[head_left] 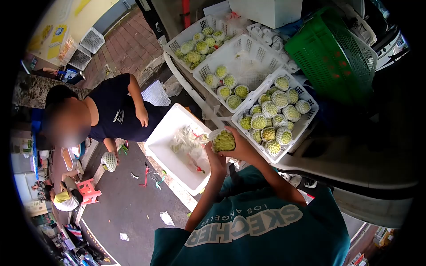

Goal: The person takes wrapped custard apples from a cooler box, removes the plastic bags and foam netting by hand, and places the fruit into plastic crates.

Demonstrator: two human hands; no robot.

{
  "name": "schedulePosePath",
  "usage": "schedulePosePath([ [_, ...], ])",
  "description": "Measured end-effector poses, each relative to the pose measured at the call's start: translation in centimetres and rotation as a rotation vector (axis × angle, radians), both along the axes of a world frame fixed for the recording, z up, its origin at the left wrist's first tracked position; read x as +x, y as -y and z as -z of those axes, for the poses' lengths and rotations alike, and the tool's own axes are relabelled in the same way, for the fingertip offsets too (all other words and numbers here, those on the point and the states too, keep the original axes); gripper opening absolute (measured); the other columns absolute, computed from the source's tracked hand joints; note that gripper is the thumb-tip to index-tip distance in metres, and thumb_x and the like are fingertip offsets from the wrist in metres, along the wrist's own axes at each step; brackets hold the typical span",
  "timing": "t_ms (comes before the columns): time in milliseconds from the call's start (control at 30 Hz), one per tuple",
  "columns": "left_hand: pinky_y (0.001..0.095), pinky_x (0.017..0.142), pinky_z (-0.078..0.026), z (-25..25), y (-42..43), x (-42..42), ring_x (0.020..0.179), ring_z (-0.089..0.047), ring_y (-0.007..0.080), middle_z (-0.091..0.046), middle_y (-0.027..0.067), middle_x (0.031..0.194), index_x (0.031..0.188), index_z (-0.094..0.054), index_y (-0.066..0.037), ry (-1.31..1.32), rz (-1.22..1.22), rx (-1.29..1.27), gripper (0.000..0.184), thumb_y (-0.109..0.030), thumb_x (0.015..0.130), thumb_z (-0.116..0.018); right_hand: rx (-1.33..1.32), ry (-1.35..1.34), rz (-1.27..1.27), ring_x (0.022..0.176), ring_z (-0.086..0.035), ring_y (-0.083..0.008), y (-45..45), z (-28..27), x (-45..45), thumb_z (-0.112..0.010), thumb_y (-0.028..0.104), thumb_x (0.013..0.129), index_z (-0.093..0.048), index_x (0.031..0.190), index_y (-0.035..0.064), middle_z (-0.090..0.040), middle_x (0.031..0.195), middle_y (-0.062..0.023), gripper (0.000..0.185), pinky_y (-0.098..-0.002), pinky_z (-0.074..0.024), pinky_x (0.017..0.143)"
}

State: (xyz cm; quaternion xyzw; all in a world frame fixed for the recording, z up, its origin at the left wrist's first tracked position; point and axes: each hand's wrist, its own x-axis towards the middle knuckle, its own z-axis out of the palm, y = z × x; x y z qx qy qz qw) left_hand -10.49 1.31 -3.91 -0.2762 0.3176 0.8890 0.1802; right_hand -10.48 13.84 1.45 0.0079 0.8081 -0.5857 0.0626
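Between my two hands is a green sugar apple (224, 141) with knobbly skin and a white foam net around part of it. My left hand (215, 158) holds it from below on the left, fingers wrapped round its side. My right hand (240, 146) grips it from the right. Just beneath and left of the fruit stands a white foam box (162, 137) with clear plastic and red scraps inside. Right of my hands, a white crate (307, 116) is piled with sugar apples in foam nets.
More white crates of sugar apples, a middle crate (254, 48) and a left crate (177, 42), stand in the vehicle's back. A green basket (326, 57) lies tilted there. At left, a person (117, 104) in a dark shirt holds a netted fruit (109, 161). Litter dots the ground.
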Motion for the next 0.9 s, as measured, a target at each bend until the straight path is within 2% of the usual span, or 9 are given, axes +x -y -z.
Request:
schedulePosePath([
  [167, 0.0362, 0.094, -0.029, 0.8, -1.9, -2.1, 0.116, -0.036, 0.0200, -0.038, 0.0076, 0.124, 0.126, -0.029, -0.013, -0.113, 0.134, -0.183, 0.050, -0.038, 0.086, -0.041, -0.064, 0.131, -0.009, 0.099, -0.051, -0.0264, -4.1, 4.3, -4.2, -0.078, 0.034, 0.055, -0.032, 0.119, 0.0008, -0.051, 0.106, -0.0188, 0.086, -0.0328, -0.0403, 0.084],
  [267, 0.0427, 0.100, -0.017, 0.6, -2.1, -3.6, 0.125, -0.021, 0.0280, -0.012, 0.0081, 0.141, 0.137, -0.013, -0.021, -0.034, 0.270, -0.418, 0.062, -0.042, 0.085, -0.041, -0.039, 0.243, 0.009, 0.094, -0.055, -0.0259, -7.6, 7.1, -7.2, -0.077, 0.036, 0.056, -0.032, 0.118, 0.0019, -0.052, 0.104, -0.0192, 0.084, -0.0321, -0.0442, 0.079],
  [400, 0.0391, 0.098, -0.023, 3.8, 2.7, -2.2, 0.119, -0.030, 0.0243, -0.025, 0.0089, 0.134, 0.130, -0.030, -0.011, 0.045, 0.123, -0.739, 0.051, -0.026, 0.083, -0.045, -0.071, 0.303, 0.146, 0.093, -0.056, -0.0266, -13.8, 10.7, -14.9, -0.076, 0.033, 0.059, -0.026, 0.122, 0.0040, -0.051, 0.105, -0.0194, 0.086, -0.0358, -0.0481, 0.080],
  [467, 0.0351, 0.090, -0.028, 6.2, 6.1, 0.2, 0.110, -0.036, 0.0218, -0.034, 0.0093, 0.127, 0.125, -0.037, -0.010, 0.138, 0.251, -0.933, 0.044, -0.020, 0.082, -0.044, 0.082, 0.290, 0.149, 0.099, -0.051, -0.0294, -17.4, 13.5, -19.4, -0.077, 0.029, 0.058, -0.026, 0.123, 0.0068, -0.042, 0.114, -0.0216, 0.085, -0.0378, -0.0473, 0.081],
  [533, 0.0325, 0.089, -0.032, 8.2, 9.3, 3.0, 0.104, -0.041, 0.0207, -0.038, 0.0135, 0.120, 0.125, -0.034, -0.006, 0.388, 0.353, -0.867, 0.048, -0.025, 0.082, -0.046, 0.581, 0.064, 0.038, 0.096, -0.052, -0.0329, -19.8, 15.8, -23.1, -0.077, 0.026, 0.055, -0.029, 0.121, 0.0124, -0.041, 0.113, -0.0197, 0.082, -0.0416, -0.0465, 0.079],
  [567, 0.0320, 0.086, -0.036, 9.4, 10.8, 4.1, 0.105, -0.042, 0.0225, -0.039, 0.0155, 0.117, 0.125, -0.033, -0.005, 0.412, 0.383, -0.789, 0.054, -0.034, 0.082, -0.049, 0.592, 0.079, 0.033, 0.096, -0.052, -0.0329, -20.8, 17.6, -24.6, -0.077, 0.026, 0.055, -0.029, 0.121, 0.0124, -0.041, 0.113, -0.0197, 0.082, -0.0416, -0.0465, 0.079],
  [600, 0.0410, 0.089, -0.031, 9.9, 11.6, 5.1, 0.101, -0.048, 0.0274, -0.037, 0.0137, 0.124, 0.128, -0.032, -0.015, 0.426, 0.451, -0.859, 0.056, -0.041, 0.080, -0.042, 0.672, 0.165, 0.036, 0.094, -0.052, -0.0339, -21.6, 19.8, -25.9, -0.078, 0.027, 0.053, -0.030, 0.120, 0.0143, -0.041, 0.112, -0.0185, 0.083, -0.0427, -0.0461, 0.078],
  [733, 0.0344, 0.089, -0.036, 9.3, 11.4, 4.9, 0.118, -0.035, 0.0324, -0.029, 0.0240, 0.131, 0.126, -0.033, -0.008, 0.359, 0.570, -1.083, 0.046, -0.009, 0.081, -0.041, 0.905, 0.344, 0.048, 0.096, -0.051, -0.0353, -24.6, 29.2, -28.9, -0.080, 0.031, 0.047, -0.030, 0.119, 0.0118, -0.043, 0.113, -0.0179, 0.090, -0.0427, -0.0450, 0.078],
  [900, 0.0354, 0.084, -0.043, 12.0, 14.8, 9.6, 0.117, -0.037, 0.0324, -0.040, 0.0212, 0.120, 0.123, -0.034, -0.002, 0.350, 0.312, -1.106, 0.041, -0.010, 0.083, -0.040, 0.597, 0.498, 0.105, 0.105, -0.046, -0.0360, -26.2, 31.8, -29.8, -0.083, 0.036, 0.042, -0.029, 0.120, 0.0008, -0.045, 0.117, -0.0225, 0.101, -0.0403, -0.0428, 0.083],
])
